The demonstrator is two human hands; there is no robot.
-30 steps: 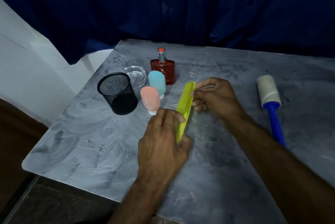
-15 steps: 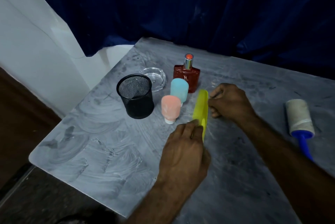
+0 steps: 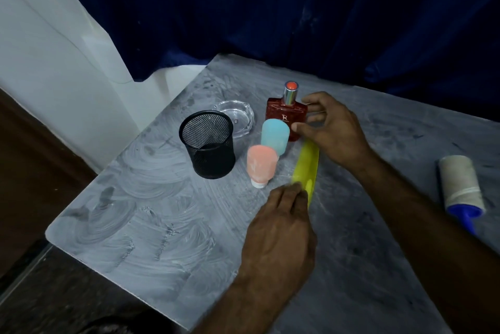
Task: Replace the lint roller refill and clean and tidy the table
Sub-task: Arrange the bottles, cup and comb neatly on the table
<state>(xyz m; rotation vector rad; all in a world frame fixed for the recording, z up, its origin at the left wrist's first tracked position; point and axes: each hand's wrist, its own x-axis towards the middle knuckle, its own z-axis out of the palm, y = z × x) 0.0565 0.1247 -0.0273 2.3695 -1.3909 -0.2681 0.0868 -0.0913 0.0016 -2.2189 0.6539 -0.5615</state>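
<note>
The lint roller, with a grey used roll and a blue handle, lies on the table at the right, untouched. A long yellow plastic strip lies mid-table. My left hand rests over its near end, fingertips gripping it. My right hand is at the strip's far end. Its thumb is on the front of the red perfume bottle and its fingers are behind the bottle's right edge. The bottle stands upright on the table.
A black mesh cup stands left of the bottles, with a clear glass ashtray behind it. A blue squeeze bottle and a pink one stand cap-down beside the strip. A dark blue curtain hangs behind; the table edge runs along the left.
My right hand has left the far end of the yellow strip and reached forward to the red perfume bottle. My left hand stays on the strip's near end. The camera has shifted.
</note>
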